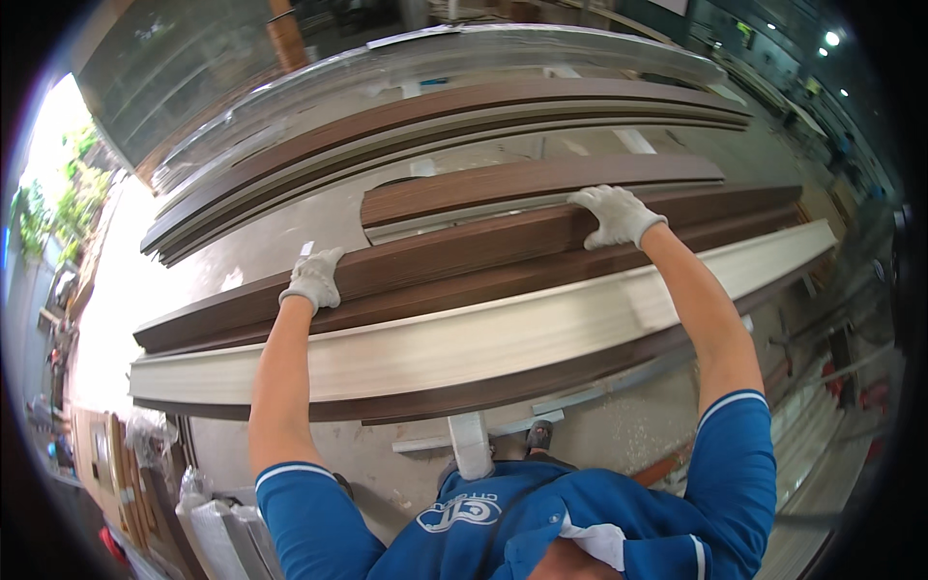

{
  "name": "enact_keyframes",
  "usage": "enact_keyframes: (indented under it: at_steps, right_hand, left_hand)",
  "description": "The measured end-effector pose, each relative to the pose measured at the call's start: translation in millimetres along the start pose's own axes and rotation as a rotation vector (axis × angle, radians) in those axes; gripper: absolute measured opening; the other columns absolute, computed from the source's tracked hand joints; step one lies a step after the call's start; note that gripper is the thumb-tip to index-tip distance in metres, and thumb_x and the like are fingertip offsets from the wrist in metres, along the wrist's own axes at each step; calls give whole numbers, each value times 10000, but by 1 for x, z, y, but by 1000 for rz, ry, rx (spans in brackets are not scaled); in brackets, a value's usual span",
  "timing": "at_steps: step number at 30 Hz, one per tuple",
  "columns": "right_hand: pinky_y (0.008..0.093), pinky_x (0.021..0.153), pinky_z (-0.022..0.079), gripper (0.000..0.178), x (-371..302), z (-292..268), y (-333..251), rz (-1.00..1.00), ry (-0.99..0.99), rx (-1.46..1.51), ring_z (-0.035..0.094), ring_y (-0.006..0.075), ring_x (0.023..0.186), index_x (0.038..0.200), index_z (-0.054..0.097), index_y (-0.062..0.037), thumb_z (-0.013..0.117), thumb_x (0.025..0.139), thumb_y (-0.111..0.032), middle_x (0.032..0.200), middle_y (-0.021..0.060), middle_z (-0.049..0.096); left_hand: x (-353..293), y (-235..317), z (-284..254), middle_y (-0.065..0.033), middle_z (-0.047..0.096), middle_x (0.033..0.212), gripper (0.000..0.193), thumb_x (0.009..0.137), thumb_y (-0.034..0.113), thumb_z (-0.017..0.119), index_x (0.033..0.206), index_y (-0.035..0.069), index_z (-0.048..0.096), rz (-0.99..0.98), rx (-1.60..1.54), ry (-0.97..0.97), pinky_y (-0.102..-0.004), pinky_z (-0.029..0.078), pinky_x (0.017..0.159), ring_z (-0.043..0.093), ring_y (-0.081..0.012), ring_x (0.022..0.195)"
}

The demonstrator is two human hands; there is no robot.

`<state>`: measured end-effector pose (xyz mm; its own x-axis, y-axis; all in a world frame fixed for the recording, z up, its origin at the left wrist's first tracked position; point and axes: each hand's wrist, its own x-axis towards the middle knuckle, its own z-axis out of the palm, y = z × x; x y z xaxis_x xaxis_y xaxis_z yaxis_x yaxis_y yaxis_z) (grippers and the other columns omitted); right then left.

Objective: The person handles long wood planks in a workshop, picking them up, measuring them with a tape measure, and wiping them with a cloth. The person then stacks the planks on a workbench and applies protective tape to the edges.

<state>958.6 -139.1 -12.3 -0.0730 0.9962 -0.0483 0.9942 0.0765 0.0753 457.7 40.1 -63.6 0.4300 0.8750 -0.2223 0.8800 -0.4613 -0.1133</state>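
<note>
Both my hands wear whitish work gloves and hold one long brown wood-grain profile (454, 246) that runs left to right in front of me. Toward its left part, my left hand (315, 280) is closed over the far upper edge. My right hand (617, 215) grips the same edge further right, with fingers curled over the top and the thumb on the near face. The fingertips behind the edge are hidden. On the near side lies a long cream-white profile face (464, 343), with a dark brown strip (464, 396) along its lower edge.
A shorter brown plank (541, 177) lies just beyond. Further off are a stack of long brown profiles (464, 108) and a plastic-wrapped bundle (541, 60). A pale support beam (471, 447) juts toward my body. Wrapped pieces (217, 530) stand at lower left.
</note>
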Motion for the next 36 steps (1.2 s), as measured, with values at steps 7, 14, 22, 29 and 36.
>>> enact_keyframes:
  at_steps: [7, 14, 22, 29, 36]
  right_hand:
    - [451, 1090, 447, 928, 12, 31, 47, -119, -30, 82, 549, 337, 1274, 1447, 492, -172, 877, 613, -304, 1370, 127, 601]
    - [462, 1122, 411, 1126, 43, 41, 71, -202, -163, 28, 508, 382, 1302, 1449, 457, -117, 938, 454, -330, 1366, 180, 567]
    - [456, 992, 486, 1149, 47, 56, 87, -216, -178, -138, 627, 377, 1105, 1430, 437, -107, 941, 422, -331, 1225, 166, 621]
    - [464, 926, 434, 1095, 30, 40, 73, -217, 20, -81, 644, 338, 1069, 1372, 480, -68, 919, 390, -274, 1144, 144, 657]
    - [469, 980, 411, 1139, -13, -15, 77, -251, 294, -128, 606, 351, 1128, 1398, 476, -33, 926, 375, -254, 1188, 164, 643]
  left_hand:
    - [-8, 30, -11, -145, 641, 1280, 718, 689, 63, 716, 1372, 146, 513, 60, -57, 80, -448, 456, 1062, 581, -329, 1268]
    - [-5, 40, -20, -151, 676, 1255, 641, 733, 56, 760, 1341, 114, 564, 44, -4, -17, -446, 537, 980, 651, -327, 1200]
    - [10, 31, -24, -112, 693, 1145, 870, 625, 150, 839, 1422, 136, 490, 95, 95, -196, -427, 483, 956, 690, -295, 1085]
    - [-14, 29, -50, -108, 709, 1061, 847, 633, 198, 815, 1406, 101, 482, 147, 220, -62, -430, 462, 921, 714, -284, 955]
    - [-64, 22, -110, -96, 679, 1003, 733, 641, 182, 772, 1328, 101, 530, 145, 234, 163, -431, 464, 883, 697, -267, 910]
